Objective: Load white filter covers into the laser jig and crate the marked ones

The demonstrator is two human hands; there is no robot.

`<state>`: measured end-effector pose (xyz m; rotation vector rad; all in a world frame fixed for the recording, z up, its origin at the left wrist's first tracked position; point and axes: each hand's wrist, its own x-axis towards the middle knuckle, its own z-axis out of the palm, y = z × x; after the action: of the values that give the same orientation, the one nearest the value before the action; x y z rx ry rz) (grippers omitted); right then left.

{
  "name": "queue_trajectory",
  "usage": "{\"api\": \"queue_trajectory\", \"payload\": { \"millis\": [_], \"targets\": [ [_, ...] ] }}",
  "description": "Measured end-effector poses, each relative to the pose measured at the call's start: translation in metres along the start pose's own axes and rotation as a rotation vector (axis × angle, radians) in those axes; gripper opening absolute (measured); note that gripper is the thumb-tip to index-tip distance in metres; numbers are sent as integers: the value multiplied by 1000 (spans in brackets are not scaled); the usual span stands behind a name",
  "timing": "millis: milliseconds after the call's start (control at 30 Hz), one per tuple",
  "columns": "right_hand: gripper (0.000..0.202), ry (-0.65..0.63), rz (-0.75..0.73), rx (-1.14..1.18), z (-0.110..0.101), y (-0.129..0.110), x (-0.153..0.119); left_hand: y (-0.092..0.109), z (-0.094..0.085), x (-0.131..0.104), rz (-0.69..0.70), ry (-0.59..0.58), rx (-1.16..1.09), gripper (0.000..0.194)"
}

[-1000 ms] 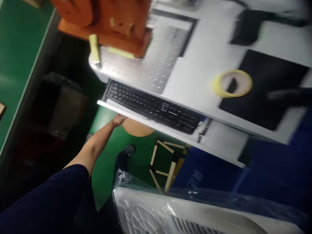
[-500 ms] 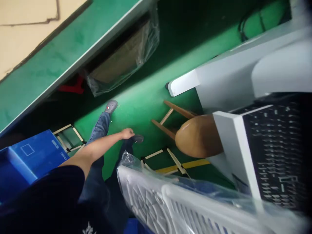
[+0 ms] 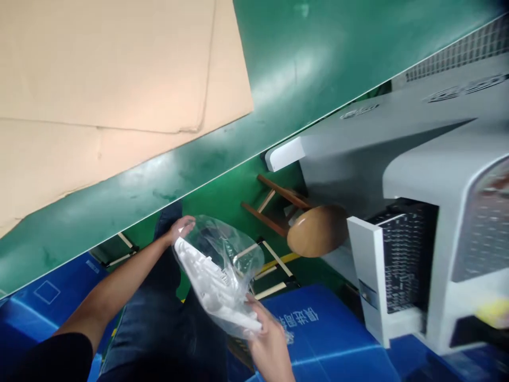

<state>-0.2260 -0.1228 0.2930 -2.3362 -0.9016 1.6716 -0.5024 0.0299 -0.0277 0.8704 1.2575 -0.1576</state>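
Between my hands hangs a white moulded plastic panel inside a clear plastic bag. It is tilted, running from upper left to lower right, over my legs. At its upper left end my left hand is closed on the bag and the panel's tip. My right hand grips the lower right end, thumb on the near face and the other fingers partly hidden by it. Loose film billows out above the panel, toward the wooden stool.
A green worktable bears a large cardboard sheet on the left. On the right stand a wooden stool and a grey machine with an open white drawer-like part. Blue bins stand below, at both sides.
The bagged panel has swung from the lower right to in front of my body. My left hand has come onto its end, and my right hand now shows. The view has shifted toward the table.
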Motion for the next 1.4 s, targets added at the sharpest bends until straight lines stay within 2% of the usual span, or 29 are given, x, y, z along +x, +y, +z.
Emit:
{"api": "queue_trajectory", "payload": {
  "millis": [100,233,300,400,500,600,700,833,933,1033,1100,1200,1300,1400],
  "targets": [
    [37,5,25,-15,0,-17,-11,14,-11,-8,-2,-19,-38,56],
    [34,15,56,1,-1,-28,-29,36,-17,-22,-1,-100,-93,52],
    [36,17,69,15,2,-28,-34,41,-16,-27,8,-118,-113,50],
    [39,42,94,14,12,-16,-39,37,-10,-33,-9,-62,-146,45],
    [41,65,104,-5,26,16,-44,19,3,-40,-35,8,-185,39],
    [43,92,85,-27,43,66,-56,-11,23,-48,-35,62,-219,35],
    [43,136,65,-57,60,123,-78,-49,56,-56,-10,124,-245,33],
    [40,165,39,-99,76,185,-114,-99,112,-76,14,155,-287,32],
    [41,148,24,-154,84,214,-139,-121,146,-104,60,148,-306,33],
    [40,137,23,-234,86,224,-164,-124,161,-145,110,155,-305,34],
    [40,125,13,-288,84,219,-182,-117,161,-179,147,183,-293,34],
    [40,70,-6,-363,77,200,-210,-95,154,-233,236,209,-274,37],
    [35,2,-45,-405,72,178,-235,-70,148,-284,373,155,-257,43],
    [33,23,-73,-426,76,164,-259,-52,148,-328,525,96,-161,45]
  ]
}}
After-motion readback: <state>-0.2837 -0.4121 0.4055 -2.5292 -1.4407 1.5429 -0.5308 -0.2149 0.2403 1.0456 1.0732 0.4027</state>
